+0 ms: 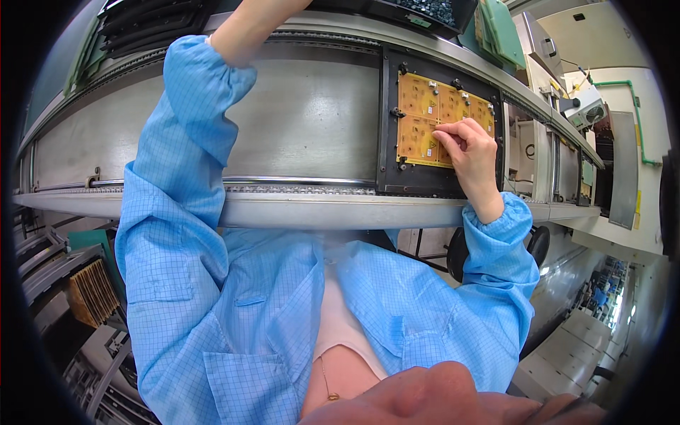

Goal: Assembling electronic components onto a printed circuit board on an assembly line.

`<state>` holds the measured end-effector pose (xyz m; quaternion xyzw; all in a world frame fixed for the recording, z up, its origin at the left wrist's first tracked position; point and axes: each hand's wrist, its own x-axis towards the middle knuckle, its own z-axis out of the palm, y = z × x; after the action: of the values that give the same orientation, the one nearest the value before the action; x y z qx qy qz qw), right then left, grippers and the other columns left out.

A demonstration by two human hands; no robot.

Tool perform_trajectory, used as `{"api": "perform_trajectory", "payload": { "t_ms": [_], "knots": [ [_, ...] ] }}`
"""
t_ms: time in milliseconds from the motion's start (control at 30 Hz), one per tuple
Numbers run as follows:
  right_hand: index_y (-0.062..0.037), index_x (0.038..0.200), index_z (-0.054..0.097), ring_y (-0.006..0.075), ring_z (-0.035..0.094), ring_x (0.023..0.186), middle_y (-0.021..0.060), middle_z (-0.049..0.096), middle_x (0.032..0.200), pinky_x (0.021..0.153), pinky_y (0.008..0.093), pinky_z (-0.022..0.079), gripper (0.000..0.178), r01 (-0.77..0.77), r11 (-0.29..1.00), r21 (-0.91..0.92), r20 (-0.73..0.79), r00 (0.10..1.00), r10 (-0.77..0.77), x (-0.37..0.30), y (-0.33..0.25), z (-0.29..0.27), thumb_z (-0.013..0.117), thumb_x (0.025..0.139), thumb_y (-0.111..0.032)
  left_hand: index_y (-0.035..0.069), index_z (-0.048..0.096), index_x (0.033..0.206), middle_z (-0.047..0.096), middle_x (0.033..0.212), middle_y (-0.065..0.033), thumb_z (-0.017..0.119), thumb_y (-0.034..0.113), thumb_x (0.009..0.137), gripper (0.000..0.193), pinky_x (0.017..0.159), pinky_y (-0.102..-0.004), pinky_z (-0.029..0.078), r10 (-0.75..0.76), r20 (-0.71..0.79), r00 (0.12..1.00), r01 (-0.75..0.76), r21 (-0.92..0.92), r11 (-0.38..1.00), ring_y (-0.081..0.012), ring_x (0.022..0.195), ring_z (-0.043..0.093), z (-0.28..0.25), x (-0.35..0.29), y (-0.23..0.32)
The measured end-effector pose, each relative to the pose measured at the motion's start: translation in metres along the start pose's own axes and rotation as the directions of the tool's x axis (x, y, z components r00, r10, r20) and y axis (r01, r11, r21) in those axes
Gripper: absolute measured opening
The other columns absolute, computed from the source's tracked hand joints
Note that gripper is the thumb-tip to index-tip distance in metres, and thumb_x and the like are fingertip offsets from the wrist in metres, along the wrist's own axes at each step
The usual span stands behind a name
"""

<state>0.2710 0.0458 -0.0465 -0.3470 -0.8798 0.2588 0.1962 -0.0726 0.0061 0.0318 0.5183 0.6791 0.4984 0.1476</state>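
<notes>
Right hand (469, 145) is hovering at the right of center over the yellow board (416, 131), its fingertips sitting at the board's middle. Thumb and index finger are pressing together at the tips in a pinch; can't tell if a tiny part is sitting between them, or if the tips are touching the board. The other fingers are curling in behind, and the hand is covering the board's lower right.

The yellow board is lying flat inside a black frame (425, 180), upper right of center, showing a grid of repeated sections. Small pale parts (433, 85) are standing along its upper half. Black clips (403, 68) are sitting around the board's edge.

The black frame is resting between the two rails of a conveyor, right beside a bare gray metal plate (304, 120) that is filling the middle left. The near metal rail (340, 211) is running across the frame below it.

Left forearm (248, 32) is running off the top edge; the left hand is lying outside the picture, so can't tell its fingers. Both arms are wearing blue checked sleeves (195, 99).

A black bin (382, 15) holding small dark pieces is sitting at the top center. Green sheets (499, 35) are leaning at the upper right, black trays (149, 28) are stacking up at the upper left, and brown boards (92, 294) are standing in a row at the lower left.
</notes>
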Motion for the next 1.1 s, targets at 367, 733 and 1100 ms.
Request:
{"api": "perform_trajectory", "payload": {
  "t_ms": [367, 733, 1100],
  "knots": [
    [0.0029, 0.118, 0.065, 0.0403, 0.065, 0.092, 0.0208, 0.070, 0.098, 0.083, 0.0483, 0.051, 0.054, -0.212, 0.843, -0.494, -0.346, 0.938, 0.033, 0.000, 0.115, -0.038, 0.054, 0.100, -0.047, -0.002, 0.072, 0.103, 0.072, 0.093, -0.0057, 0.071, 0.005, 0.088, 0.017, 0.077, -0.0248, 0.054, -0.016, 0.439, 0.898, 0.129, -0.228, 0.965, -0.0106, 0.086, 0.066, -0.006, -0.067, -0.022],
    [0.0006, 0.112, 0.069, 0.0221, 0.064, 0.073, 0.0149, 0.070, 0.081, 0.069, 0.0345, 0.049, 0.052, -0.221, 0.975, 0.010, -0.128, 0.967, 0.220, 0.009, 0.052, -0.014, 0.052, 0.102, -0.048, -0.005, 0.070, 0.108, 0.073, 0.087, -0.0088, 0.068, 0.014, 0.095, 0.023, 0.070, -0.0230, 0.055, -0.241, 0.644, 0.726, 0.550, -0.332, 0.766, -0.0111, 0.076, 0.068, -0.009, -0.103, -0.004],
    [0.0044, 0.118, 0.066, 0.0191, 0.070, 0.084, 0.0167, 0.073, 0.092, 0.075, 0.0306, 0.053, 0.044, -0.161, 0.966, 0.201, 0.079, 0.986, 0.148, 0.022, -0.026, 0.012, 0.064, 0.098, -0.035, -0.003, 0.070, 0.101, 0.073, 0.091, -0.0084, 0.068, 0.009, 0.093, 0.015, 0.078, -0.0256, 0.056, -0.334, 0.514, 0.790, 0.485, -0.193, 0.853, -0.0124, 0.080, 0.069, -0.031, -0.125, -0.014]
  ]
}}
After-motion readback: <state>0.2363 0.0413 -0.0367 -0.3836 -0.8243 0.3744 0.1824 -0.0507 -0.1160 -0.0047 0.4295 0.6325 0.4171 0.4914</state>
